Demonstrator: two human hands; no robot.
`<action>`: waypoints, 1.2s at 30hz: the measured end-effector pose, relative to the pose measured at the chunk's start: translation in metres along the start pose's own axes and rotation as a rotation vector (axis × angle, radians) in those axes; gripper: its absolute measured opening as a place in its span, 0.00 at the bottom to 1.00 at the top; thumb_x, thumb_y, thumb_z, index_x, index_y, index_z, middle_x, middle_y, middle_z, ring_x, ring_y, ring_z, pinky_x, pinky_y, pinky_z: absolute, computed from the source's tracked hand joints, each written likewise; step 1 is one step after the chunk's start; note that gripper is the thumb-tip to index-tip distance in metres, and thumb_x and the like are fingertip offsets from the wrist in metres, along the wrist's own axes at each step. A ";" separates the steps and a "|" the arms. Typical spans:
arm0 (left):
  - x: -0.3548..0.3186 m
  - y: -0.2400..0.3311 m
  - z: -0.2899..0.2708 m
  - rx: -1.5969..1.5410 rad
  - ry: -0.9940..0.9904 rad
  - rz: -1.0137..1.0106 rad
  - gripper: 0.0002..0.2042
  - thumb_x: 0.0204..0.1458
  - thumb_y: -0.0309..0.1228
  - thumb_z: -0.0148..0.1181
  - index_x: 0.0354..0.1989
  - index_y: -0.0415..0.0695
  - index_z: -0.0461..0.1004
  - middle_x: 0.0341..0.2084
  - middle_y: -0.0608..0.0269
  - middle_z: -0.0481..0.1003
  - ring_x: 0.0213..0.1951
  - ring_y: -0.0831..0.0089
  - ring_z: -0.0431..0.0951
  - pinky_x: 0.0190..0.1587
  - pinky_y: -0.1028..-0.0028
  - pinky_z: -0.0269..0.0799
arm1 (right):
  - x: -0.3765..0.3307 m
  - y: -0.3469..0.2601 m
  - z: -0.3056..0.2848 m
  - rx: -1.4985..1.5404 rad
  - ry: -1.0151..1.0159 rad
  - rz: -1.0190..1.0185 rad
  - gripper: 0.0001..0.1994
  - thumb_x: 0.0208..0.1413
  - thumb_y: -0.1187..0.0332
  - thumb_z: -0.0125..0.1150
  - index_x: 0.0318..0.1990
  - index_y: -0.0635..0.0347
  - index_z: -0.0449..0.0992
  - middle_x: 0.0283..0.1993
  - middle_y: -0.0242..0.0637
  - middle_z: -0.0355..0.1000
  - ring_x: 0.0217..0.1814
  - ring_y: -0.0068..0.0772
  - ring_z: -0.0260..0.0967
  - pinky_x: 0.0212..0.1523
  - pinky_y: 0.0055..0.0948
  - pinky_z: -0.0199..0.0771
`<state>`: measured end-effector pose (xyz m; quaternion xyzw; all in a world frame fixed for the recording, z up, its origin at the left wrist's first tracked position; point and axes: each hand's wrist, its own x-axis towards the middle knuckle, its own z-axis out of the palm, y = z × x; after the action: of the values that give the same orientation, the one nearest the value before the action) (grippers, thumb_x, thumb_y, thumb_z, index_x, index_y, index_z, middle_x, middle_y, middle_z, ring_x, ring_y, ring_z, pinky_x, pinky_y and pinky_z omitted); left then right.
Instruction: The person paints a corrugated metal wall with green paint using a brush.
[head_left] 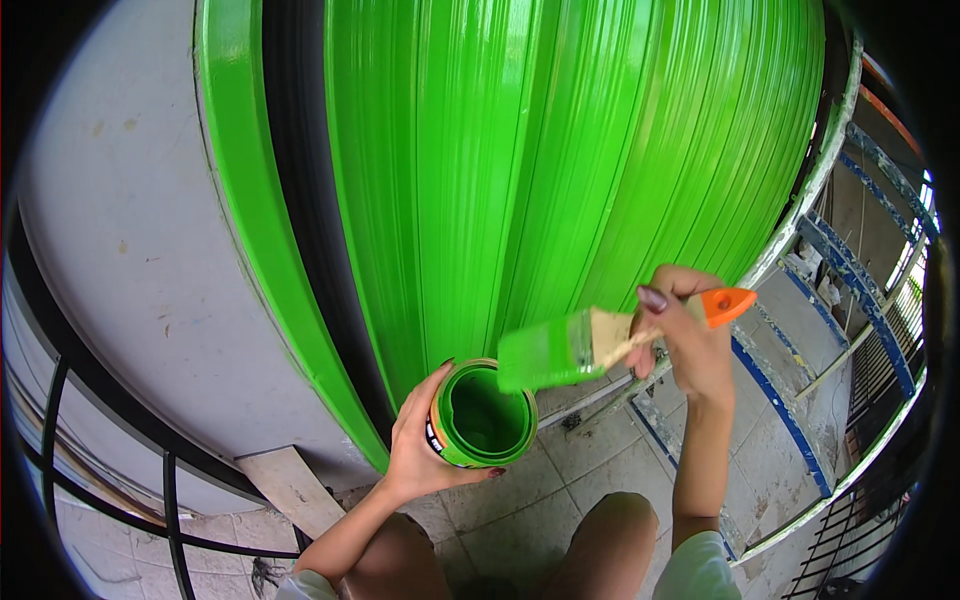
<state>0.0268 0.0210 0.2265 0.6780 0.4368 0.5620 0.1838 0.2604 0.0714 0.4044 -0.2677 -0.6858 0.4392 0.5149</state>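
Wall panel [120, 160], pale and lightly marked, fills the far left, with a green strip [245, 200] along its edge. Next, the left hand [412, 450] wraps round the side of an open paint can [456, 450], tipped so its green-coated inside shows. Behind rises a ribbed metal panel [470, 180], glossy green. Right of the can's mouth, a flat paintbrush [610, 338] points leftward, its green bristles overlapping the rim in view; whether they touch cannot be told. The right hand [697, 345] pinches its handle between thumb and fingers. A paint-spattered blue metal frame [855, 262] stands farthest right. The step looks like loading or wiping the brush between strokes; the next move would call for a steady can and drip-free bristles brought flat to the ribs.
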 end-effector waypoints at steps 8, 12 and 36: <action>0.002 0.013 0.011 0.177 0.017 0.292 0.48 0.17 0.33 0.77 0.57 0.39 0.62 0.53 0.49 0.67 0.56 0.51 0.66 0.57 0.57 0.60 | -0.037 0.043 0.010 -0.203 -0.253 0.234 0.14 0.51 0.64 0.65 0.22 0.64 0.74 0.17 0.32 0.72 0.16 0.13 0.66 0.15 0.14 0.61; 0.002 0.011 0.017 0.229 0.025 0.365 0.46 0.19 0.34 0.76 0.56 0.38 0.64 0.54 0.49 0.67 0.56 0.51 0.66 0.57 0.56 0.60 | -0.038 0.047 0.017 -0.262 -0.359 0.165 0.13 0.49 0.64 0.68 0.22 0.64 0.75 0.20 0.32 0.75 0.20 0.15 0.69 0.21 0.18 0.66; 0.001 0.013 0.017 0.342 0.006 0.438 0.41 0.19 0.33 0.72 0.53 0.39 0.68 0.54 0.51 0.67 0.56 0.51 0.66 0.57 0.52 0.58 | -0.047 0.062 0.010 -0.412 -0.285 -0.001 0.13 0.49 0.65 0.68 0.24 0.65 0.74 0.17 0.32 0.70 0.19 0.16 0.67 0.20 0.18 0.63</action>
<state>0.0477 0.0188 0.2320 0.7756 0.3689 0.5086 -0.0604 0.2610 0.0588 0.3275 -0.3021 -0.8267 0.3233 0.3475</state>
